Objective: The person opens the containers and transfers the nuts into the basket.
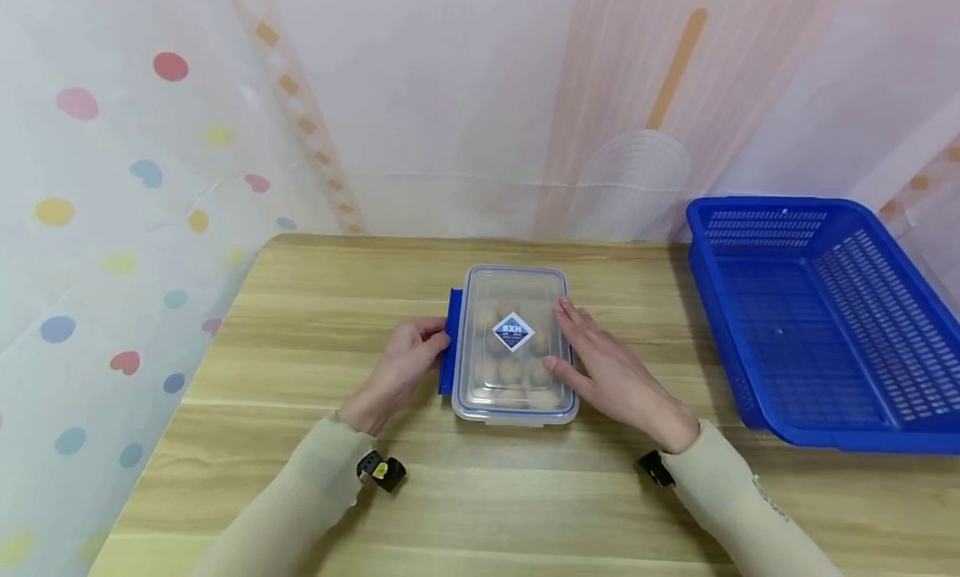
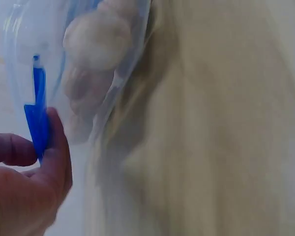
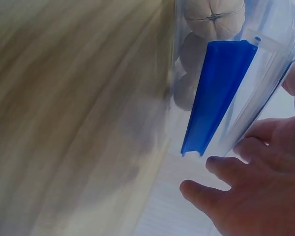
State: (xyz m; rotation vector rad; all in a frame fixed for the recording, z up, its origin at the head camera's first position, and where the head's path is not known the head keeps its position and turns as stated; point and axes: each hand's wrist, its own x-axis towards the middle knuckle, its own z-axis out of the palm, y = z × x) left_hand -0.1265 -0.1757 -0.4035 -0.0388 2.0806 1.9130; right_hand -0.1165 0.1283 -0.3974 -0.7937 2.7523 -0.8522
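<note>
A clear lidded food container (image 1: 513, 277) with a blue-and-white diamond label stands on the wooden table. Through its walls show several round, pale tan things (image 2: 98, 42); one has creases meeting at its middle. My left hand (image 1: 401, 360) pinches the blue side clasp (image 1: 450, 343) between thumb and fingers, and the clasp sticks outward from the lid. On the opposite side my right hand (image 1: 611, 373) rests on the lid's edge with fingers extended. A second blue clasp (image 3: 219, 93) slants away from the container wall there, near the right fingertips.
A large blue plastic basket (image 1: 750, 377) with slotted walls stands at the right of the table (image 1: 510, 494). Behind the table hangs a pale patterned cloth (image 1: 450, 102), with coloured dots at left.
</note>
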